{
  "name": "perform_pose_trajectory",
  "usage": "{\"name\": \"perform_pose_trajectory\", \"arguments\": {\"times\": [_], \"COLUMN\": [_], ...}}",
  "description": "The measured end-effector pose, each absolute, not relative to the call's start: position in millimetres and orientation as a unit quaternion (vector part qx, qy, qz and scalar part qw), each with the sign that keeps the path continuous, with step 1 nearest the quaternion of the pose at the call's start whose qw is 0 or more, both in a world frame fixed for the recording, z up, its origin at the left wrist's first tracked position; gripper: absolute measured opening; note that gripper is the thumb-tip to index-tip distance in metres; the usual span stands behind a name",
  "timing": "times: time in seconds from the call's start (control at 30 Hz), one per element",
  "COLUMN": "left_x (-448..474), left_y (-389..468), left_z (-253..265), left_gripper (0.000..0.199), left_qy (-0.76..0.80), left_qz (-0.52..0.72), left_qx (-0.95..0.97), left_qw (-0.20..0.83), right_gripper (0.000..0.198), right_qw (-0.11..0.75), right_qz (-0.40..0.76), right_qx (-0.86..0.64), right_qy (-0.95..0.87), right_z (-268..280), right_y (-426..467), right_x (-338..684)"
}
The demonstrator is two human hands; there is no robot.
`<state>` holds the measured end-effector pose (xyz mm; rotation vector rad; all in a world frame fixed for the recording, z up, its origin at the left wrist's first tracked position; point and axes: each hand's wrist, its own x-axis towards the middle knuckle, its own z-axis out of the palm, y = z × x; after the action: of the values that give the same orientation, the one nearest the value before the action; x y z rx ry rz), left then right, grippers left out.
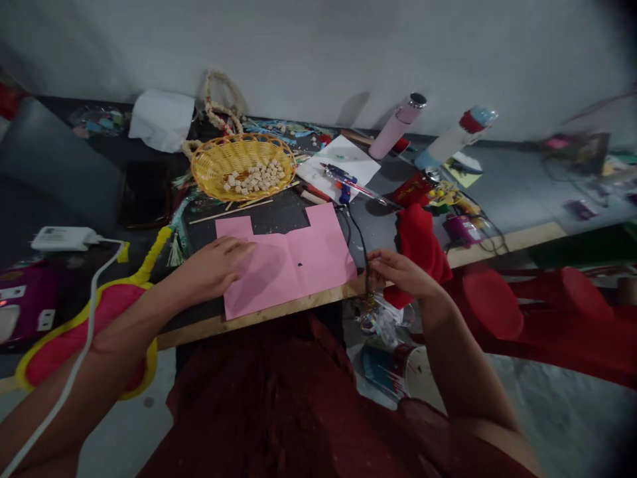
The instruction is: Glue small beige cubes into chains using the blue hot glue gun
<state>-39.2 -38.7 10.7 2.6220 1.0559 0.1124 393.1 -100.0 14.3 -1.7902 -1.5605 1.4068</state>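
Note:
A pink sheet of paper (293, 269) with a notch in its top edge and a crease down its middle lies at the table's front edge. A small dark speck sits near the crease. My left hand (219, 265) rests flat on the sheet's left side, fingers stretched out. Just beyond the right edge of the sheet, my right hand (401, 271) has its fingers curled at a black cord (359, 229), which runs down over the table edge. The cord leads up toward a blue glue gun (346, 191) lying on white paper (365, 162).
Behind the pink sheet stands a yellow basket (213, 166) of small pale cubes. Bottles, including a pink flask (398, 126), stand at the back. Red cloth (421, 239) hangs over the edge at right. A white charger cable (92, 312) crosses my left forearm.

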Motion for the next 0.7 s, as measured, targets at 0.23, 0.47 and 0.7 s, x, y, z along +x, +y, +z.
{"name": "perform_pose_trajectory", "arguments": {"times": [0.23, 0.47, 0.7], "left_x": [-43.1, -41.7, -51.9], "left_y": [-38.1, -37.6, -39.8], "left_z": [6.2, 3.5, 19.8], "left_gripper": [0.055, 0.057, 0.05], "left_qy": [0.361, 0.38, 0.404], "left_qz": [0.058, 0.047, 0.071], "left_qx": [0.92, 0.911, 0.894], "left_qw": [0.14, 0.155, 0.179], "right_gripper": [0.028, 0.035, 0.03], "right_qw": [0.126, 0.078, 0.035], "right_qz": [-0.02, -0.041, 0.061], "right_qx": [-0.74, -0.817, -0.698], "right_qy": [-0.661, -0.57, -0.712], "right_z": [-1.1, -17.5, 23.0], "right_y": [-91.7, -89.4, -83.7], "right_x": [420.5, 464.5, 416.8]}}
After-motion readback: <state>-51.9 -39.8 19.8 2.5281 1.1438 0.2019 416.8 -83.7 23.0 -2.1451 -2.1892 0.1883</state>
